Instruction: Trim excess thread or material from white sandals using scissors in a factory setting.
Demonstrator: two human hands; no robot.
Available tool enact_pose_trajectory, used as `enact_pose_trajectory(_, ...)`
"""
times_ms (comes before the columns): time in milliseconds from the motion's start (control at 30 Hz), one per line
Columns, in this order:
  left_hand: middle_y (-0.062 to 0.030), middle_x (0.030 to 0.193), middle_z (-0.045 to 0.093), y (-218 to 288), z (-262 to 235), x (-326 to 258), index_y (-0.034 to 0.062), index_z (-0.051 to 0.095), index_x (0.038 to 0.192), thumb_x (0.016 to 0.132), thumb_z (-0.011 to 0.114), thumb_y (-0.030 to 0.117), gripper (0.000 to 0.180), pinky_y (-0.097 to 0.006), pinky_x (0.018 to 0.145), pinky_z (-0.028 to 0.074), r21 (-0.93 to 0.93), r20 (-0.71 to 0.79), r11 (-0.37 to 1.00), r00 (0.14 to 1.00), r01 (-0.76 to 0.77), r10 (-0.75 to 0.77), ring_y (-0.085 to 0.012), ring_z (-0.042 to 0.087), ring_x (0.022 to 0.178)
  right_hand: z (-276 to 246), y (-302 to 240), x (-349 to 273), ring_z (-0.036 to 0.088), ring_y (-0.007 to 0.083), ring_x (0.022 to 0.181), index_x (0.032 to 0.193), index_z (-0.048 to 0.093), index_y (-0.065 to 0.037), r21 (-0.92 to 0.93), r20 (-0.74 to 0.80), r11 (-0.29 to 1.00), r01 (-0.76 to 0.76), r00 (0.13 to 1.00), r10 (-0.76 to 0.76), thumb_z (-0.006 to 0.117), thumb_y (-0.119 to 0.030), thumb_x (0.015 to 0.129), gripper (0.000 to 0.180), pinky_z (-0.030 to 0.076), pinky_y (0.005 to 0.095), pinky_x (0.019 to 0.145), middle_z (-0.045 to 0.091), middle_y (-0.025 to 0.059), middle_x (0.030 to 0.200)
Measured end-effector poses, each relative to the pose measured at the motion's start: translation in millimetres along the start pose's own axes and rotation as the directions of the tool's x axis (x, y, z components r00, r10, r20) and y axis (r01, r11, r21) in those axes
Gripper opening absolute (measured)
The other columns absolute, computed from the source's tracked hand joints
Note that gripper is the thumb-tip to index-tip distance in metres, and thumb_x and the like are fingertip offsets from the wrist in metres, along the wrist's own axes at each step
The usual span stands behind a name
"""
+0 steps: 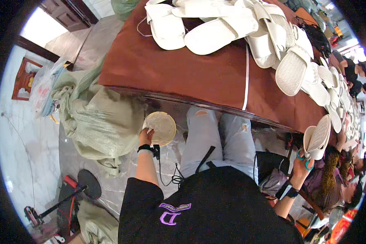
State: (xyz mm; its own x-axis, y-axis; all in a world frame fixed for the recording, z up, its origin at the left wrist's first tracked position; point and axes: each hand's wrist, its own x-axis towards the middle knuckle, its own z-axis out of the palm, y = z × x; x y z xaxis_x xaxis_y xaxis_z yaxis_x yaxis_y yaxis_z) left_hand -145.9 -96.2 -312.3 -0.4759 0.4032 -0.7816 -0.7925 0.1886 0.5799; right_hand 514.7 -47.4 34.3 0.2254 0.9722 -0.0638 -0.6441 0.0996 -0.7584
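My left hand (145, 137) is at the left rim of a round, yellow-rimmed bucket (165, 127) beside my knee. Its fingers look parted, though small in the picture, and I see nothing held in them. At the right, my right hand (300, 168) grips scissors (309, 163) by their teal handles. A white slide slipper (317, 137) stands up out of the same hand, its textured footbed showing; the scissor blades are hidden by it. More white slippers (221, 34) lie heaped across the brown-covered table (183, 75) in front of me.
A big pale-green sack (105, 122) slumps left of the bucket. A thin white strip (246, 77) crosses the table cover. The table edge lies over my knees. Other people (347, 162) sit close on the right. A black-and-red stand (83, 187) is on the floor behind left.
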Motion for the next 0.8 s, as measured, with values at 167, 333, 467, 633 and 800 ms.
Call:
enact_pose_trajectory(167,-0.0128,0.103,0.054,-14.4,-25.5,28.4,0.0088,0.043,0.113,0.081,0.058,0.017,0.037,-0.041,0.073,0.052,0.279,0.009,0.958,0.997,0.073,-0.078,-0.0307,0.058,0.090,28.7,-4.0,-18.2,0.058,0.0233,0.085,0.114,0.052,0.001,-0.087,-0.205,0.990,0.110,0.971,-0.126,0.054,-0.016,0.088,0.031,0.048,0.0317,0.070,0.059,0.0135,0.110)
enact_pose_trajectory(333,-0.0062,0.128,0.049,-2.1,-110.1,24.1,0.0152,0.040,0.130,0.087,0.051,0.025,0.045,-0.040,0.085,0.046,0.329,0.140,0.944,0.986,0.036,-0.087,-0.0271,0.051,0.106,9.1,16.6,-4.3,0.057,0.0215,0.102,0.117,0.053,-0.003,0.262,-0.334,0.965,0.022,0.940,0.070,0.059,-0.014,0.087,0.032,0.051,0.0319,0.081,0.058,0.0083,0.116)
enact_pose_trajectory(467,-0.0087,0.112,0.052,-38.6,-65.6,-15.7,0.0127,0.037,0.117,0.081,0.058,0.021,0.043,-0.042,0.071,0.049,0.487,-0.011,0.871,0.997,0.069,-0.073,-0.0276,0.053,0.091,14.9,5.8,28.8,0.056,0.0242,0.106,0.111,0.055,0.003,0.451,-0.368,0.892,0.015,0.914,0.171,0.054,-0.010,0.089,0.026,0.051,0.0334,0.088,0.059,0.0165,0.113)
enact_pose_trajectory(633,-0.0089,0.111,0.052,-31.1,-16.8,-64.2,0.0125,0.042,0.118,0.081,0.058,0.021,0.041,-0.041,0.074,0.048,0.351,0.143,0.932,0.989,-0.090,0.042,-0.0271,0.054,0.093,-37.9,-71.9,141.6,0.052,0.0323,0.112,0.120,0.049,0.005,0.071,-0.224,0.966,0.248,0.948,-0.227,0.054,-0.018,0.090,0.038,0.046,0.0405,0.095,0.053,0.0193,0.122)
enact_pose_trajectory(800,-0.0093,0.112,0.053,-7.6,69.5,-129.4,0.0103,0.046,0.118,0.084,0.058,0.025,0.039,-0.038,0.074,0.049,0.372,0.313,0.880,0.932,-0.297,0.182,-0.0252,0.056,0.094,-43.6,-181.0,264.8,0.044,0.0321,0.121,0.121,0.044,0.010,0.507,-0.242,0.718,0.476,0.878,-0.412,0.051,-0.018,0.092,0.041,0.041,0.0423,0.102,0.047,0.0211,0.128)
